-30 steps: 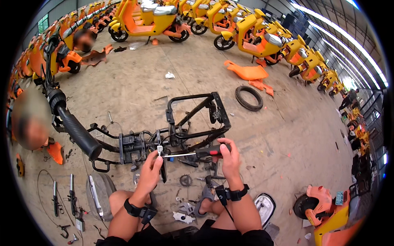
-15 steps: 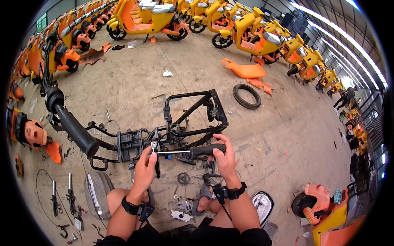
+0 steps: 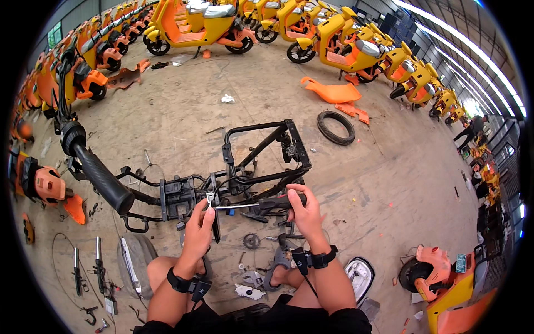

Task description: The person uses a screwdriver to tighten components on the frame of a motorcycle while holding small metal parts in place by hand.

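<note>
My right hand [image 3: 307, 217] is wrapped round the black handle of a screwdriver [image 3: 273, 205], whose metal shaft points left. The shaft's tip reaches the fingertips of my left hand [image 3: 198, 229]. There, thumb and fingers pinch a small silver metal piece [image 3: 209, 197]; its exact kind is too small to tell. Both hands are held above a stripped black scooter frame [image 3: 233, 181] lying on the floor, with its thick handlebar grip [image 3: 105, 181] rising at the left. A thin dark cable runs near the left fingertips.
Beside my feet lie a small sprocket [image 3: 251, 240] and a white metal plate [image 3: 248, 291]. Two shock absorbers [image 3: 99, 264] lie at the lower left. Farther off are a loose tyre [image 3: 336, 127], an orange body panel [image 3: 331, 91] and rows of yellow scooters [image 3: 208, 30].
The right hand has shifted slightly right, and its fingers have moved on the screwdriver's handle. The silver piece in the left fingers has turned a little. The view has moved slightly.
</note>
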Demonstrator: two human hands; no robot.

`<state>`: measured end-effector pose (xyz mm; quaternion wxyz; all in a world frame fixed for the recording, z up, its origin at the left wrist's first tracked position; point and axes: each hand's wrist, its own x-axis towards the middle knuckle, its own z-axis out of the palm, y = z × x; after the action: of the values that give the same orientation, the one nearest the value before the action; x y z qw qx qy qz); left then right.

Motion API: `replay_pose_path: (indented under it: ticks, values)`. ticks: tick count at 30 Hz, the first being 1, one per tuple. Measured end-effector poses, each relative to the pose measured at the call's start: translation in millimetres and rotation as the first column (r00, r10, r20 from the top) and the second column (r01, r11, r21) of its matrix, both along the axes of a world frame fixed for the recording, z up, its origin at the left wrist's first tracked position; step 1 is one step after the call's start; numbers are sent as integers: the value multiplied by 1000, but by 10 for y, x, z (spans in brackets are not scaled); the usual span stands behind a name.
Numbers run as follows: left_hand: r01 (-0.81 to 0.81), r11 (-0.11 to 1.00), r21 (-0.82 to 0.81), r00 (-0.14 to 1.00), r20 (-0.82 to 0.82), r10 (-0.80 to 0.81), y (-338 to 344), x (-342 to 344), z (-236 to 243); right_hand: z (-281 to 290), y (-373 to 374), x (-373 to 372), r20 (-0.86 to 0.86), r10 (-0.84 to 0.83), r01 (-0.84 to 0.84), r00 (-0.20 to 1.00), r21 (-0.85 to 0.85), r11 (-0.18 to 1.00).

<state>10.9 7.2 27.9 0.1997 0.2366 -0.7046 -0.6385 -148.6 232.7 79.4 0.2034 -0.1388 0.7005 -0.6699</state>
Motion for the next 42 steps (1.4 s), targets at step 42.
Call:
replay_pose_path:
  ticks: [42]
  values:
    - [-13, 999, 35, 999, -47, 14, 14, -10, -1, 13, -42, 20, 34, -25, 29, 999, -112, 993]
